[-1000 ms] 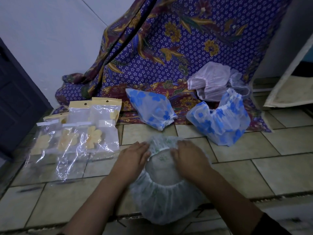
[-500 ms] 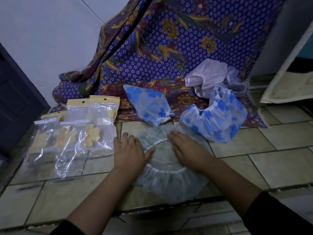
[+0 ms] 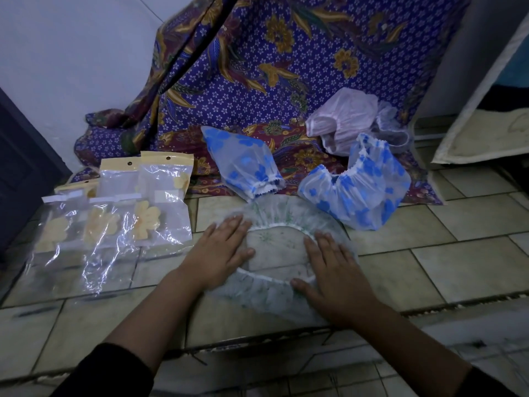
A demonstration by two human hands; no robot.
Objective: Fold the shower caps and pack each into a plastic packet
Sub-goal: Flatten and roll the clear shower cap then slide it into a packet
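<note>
A clear shower cap with a faint green print (image 3: 274, 216) lies flat on the tiled floor, its elastic opening facing up. My left hand (image 3: 220, 253) presses flat on its left side with fingers straight. My right hand (image 3: 335, 267) presses flat on its right side, thumb on the near elastic edge. Two blue-flowered caps (image 3: 243, 164) (image 3: 360, 190) lie just beyond, and a pink cap (image 3: 340, 118) sits further back on the cloth. Several clear plastic packets with yellow headers (image 3: 160, 204) are spread on the floor to the left.
A purple floral cloth (image 3: 257, 81) hangs down the wall and spreads onto the floor behind the caps. A dark door (image 3: 20, 167) stands at the left. A pale slanted board (image 3: 481, 110) leans at the right. A raised floor edge (image 3: 429, 310) runs near me.
Both hands have slid apart from the cap's far rim to its left and right sides, and the cap now lies flatter and wider on the floor.
</note>
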